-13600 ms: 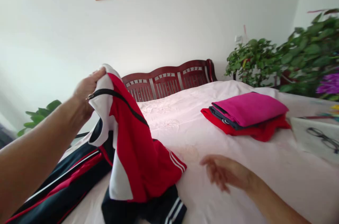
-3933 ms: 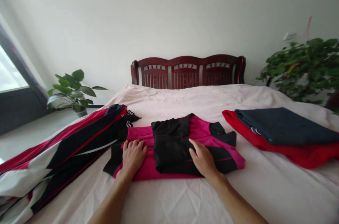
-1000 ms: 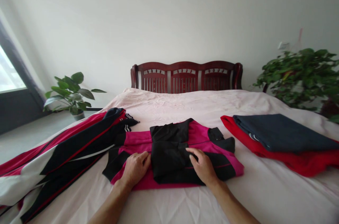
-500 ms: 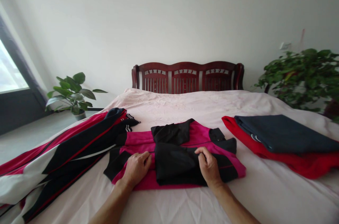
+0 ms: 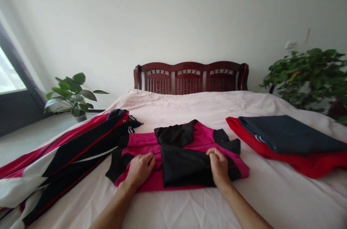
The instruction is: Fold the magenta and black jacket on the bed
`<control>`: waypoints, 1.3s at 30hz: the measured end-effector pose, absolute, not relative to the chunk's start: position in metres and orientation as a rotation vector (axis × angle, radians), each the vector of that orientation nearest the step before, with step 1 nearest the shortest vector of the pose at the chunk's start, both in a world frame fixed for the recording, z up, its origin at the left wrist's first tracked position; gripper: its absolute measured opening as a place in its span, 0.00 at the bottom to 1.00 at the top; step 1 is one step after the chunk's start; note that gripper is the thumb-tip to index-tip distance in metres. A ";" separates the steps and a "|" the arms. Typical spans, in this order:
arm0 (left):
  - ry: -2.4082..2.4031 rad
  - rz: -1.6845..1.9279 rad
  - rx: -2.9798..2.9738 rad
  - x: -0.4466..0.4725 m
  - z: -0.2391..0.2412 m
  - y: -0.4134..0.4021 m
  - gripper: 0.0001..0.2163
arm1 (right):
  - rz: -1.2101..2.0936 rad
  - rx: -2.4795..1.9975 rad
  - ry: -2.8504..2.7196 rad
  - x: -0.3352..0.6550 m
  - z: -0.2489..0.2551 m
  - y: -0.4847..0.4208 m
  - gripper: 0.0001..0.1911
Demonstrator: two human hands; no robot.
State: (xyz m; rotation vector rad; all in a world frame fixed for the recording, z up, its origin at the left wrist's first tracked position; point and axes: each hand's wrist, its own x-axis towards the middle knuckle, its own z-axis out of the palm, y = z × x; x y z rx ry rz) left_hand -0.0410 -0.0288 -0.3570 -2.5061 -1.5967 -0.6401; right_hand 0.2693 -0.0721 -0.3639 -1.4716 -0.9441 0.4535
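A pink and black jacket (image 5: 187,165) lies folded across the front of the bed, its black collar part (image 5: 175,133) toward the headboard. A black section is folded over its middle. My right hand (image 5: 218,165) is closed on the right part of this black section, fingers curled into the cloth. On the pink cloth left of the fold rests my left hand (image 5: 141,167), its fingers bent and pinching at the jacket; the fingertips are partly hidden.
Several striped track garments (image 5: 81,153) lie loosely at the left. Folded dark blue clothing (image 5: 292,133) lies on red clothing (image 5: 311,167) at the right. A pink sheet (image 5: 179,211) covers the bed below a dark wooden headboard (image 5: 189,77). Potted plants (image 5: 72,91) stand at both sides.
My right hand has moved a little to the right, and the black folded section has shifted and smoothed that way with it. My left hand has stayed nearly still.
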 end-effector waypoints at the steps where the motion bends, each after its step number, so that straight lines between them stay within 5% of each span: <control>1: -1.601 -0.625 -2.520 -0.040 -0.357 -0.028 0.16 | 0.495 -1.477 -0.940 0.269 -0.363 -0.073 0.06; 10: -1.599 -0.579 -2.574 -0.039 -0.357 -0.025 0.13 | 0.674 -1.454 -1.007 0.268 -0.363 -0.073 0.07; 18: -1.699 -0.711 -2.575 -0.039 -0.359 -0.027 0.12 | 0.596 -1.385 -1.231 0.270 -0.361 -0.073 0.20; 24: -1.695 -0.628 -2.581 -0.035 -0.348 0.009 0.24 | 1.142 -1.363 -1.388 0.273 -0.344 -0.085 0.17; 29: -1.605 -0.410 -2.651 -0.020 -0.342 0.056 0.24 | 1.575 -1.381 -1.688 0.299 -0.322 -0.094 0.15; 35: -1.722 -0.497 -2.675 -0.014 -0.340 0.107 0.09 | 0.171 -1.915 -1.445 0.379 -0.327 -0.037 0.24; 39: -1.954 -0.741 -2.502 -0.029 -0.329 0.137 0.12 | -0.001 -2.314 -1.327 0.404 -0.347 -0.017 0.37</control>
